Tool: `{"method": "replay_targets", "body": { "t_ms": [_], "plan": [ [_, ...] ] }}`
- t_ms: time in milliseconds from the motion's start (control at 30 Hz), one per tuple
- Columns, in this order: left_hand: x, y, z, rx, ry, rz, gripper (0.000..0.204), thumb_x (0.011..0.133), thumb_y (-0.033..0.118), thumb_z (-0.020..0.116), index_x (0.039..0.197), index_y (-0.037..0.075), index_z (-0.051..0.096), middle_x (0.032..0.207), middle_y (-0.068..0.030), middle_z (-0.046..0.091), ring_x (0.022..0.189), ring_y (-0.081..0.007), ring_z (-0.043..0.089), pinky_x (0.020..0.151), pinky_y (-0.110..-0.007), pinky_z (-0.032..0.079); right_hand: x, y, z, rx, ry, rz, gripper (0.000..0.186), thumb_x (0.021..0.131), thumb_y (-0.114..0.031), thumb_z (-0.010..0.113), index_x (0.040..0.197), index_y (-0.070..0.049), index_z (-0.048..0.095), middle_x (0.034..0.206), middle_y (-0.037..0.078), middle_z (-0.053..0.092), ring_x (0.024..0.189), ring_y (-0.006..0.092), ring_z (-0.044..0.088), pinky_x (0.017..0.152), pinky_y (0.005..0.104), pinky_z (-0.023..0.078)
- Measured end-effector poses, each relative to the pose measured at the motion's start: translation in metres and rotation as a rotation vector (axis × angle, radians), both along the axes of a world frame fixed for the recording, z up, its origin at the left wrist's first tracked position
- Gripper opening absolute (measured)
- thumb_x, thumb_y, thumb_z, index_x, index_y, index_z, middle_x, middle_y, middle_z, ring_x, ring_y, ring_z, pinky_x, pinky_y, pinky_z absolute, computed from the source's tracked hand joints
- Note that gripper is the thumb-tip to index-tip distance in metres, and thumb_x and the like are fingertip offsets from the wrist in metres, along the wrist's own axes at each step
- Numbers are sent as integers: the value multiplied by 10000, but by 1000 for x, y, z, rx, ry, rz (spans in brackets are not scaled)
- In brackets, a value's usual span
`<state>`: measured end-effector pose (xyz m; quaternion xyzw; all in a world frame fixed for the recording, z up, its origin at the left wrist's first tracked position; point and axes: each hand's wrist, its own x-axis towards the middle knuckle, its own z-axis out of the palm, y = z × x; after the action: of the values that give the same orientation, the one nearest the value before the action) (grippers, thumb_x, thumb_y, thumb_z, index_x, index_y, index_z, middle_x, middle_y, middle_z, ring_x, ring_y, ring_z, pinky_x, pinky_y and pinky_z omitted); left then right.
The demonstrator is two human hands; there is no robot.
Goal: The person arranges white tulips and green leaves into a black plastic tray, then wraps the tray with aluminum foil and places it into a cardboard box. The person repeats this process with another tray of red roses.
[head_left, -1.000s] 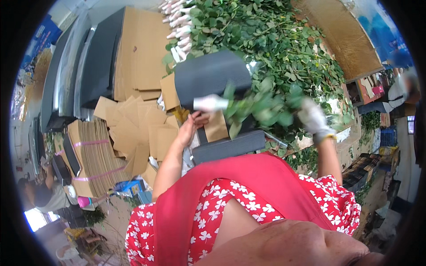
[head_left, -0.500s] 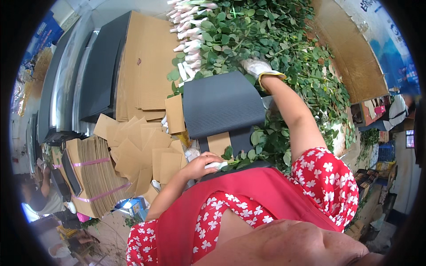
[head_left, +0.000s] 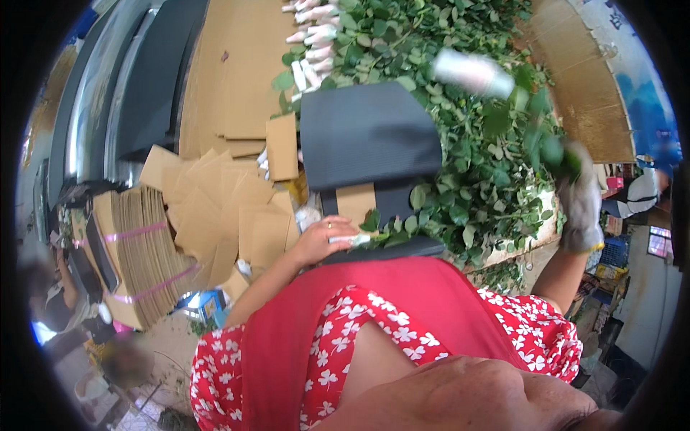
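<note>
My gloved right hand (head_left: 581,205), blurred by motion, is closed round a leafy flower stem (head_left: 550,149) at the far right. The stem's bud (head_left: 471,73), in a white and pinkish sleeve, points left above the heap. My bare left hand (head_left: 320,243), with a ring on one finger, curls over another white-sleeved flower (head_left: 351,242) near my apron. That flower's leaves run to the right. Just beyond lies a dark corrugated sheet (head_left: 370,140), bent over, with a small brown cardboard piece (head_left: 356,205) at its near edge.
Heaped leafy stems (head_left: 460,144) cover the right of the table, with a row of sleeved buds (head_left: 316,47) at their left. Loose cardboard pieces (head_left: 208,215) and a strapped cardboard stack (head_left: 140,248) lie left. A tall cardboard wall (head_left: 586,79) borders the far right.
My right hand has swung from the leaf heap out to the right and now carries a flower stem. My left hand stays on its flower. The view has shifted slightly.
</note>
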<state>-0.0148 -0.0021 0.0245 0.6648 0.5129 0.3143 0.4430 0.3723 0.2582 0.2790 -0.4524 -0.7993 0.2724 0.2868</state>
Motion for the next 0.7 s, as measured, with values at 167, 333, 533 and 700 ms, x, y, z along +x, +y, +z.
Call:
{"method": "replay_targets", "body": {
  "t_ms": [167,333,533,700],
  "plan": [
    [2,1,11,157,60,158,396,700,159,829,1081,238,758,1492,-177,379,1346,-356,389,1105,-440,346,-60,-72,-155,-3,-740,647,386,789,-68,587,1174,-95,602,1112,154,627,942,327,642,835,377,529],
    [1,-2,8,144,28,71,314,738,135,793,1049,142,746,1280,-86,613,1138,-296,596,968,-385,485,-93,-43,-97,-133,-1055,663,372,842,-260,634,1196,-148,633,1191,178,635,1064,319,636,913,422,518],
    [1,2,8,105,-47,10,260,793,134,751,1052,111,737,1366,-113,548,1145,-286,602,956,-362,496,-210,123,-97,614,-487,363,333,925,-93,483,1212,-132,648,1192,131,659,1088,256,625,993,372,477],
    [-4,17,27,-136,-137,-56,217,775,145,764,986,106,736,1284,-114,607,1156,-300,588,953,-373,491,-278,152,-145,514,-903,626,331,899,-57,482,1168,-130,659,1188,115,662,1153,273,603,1061,421,445]
  ]
}}
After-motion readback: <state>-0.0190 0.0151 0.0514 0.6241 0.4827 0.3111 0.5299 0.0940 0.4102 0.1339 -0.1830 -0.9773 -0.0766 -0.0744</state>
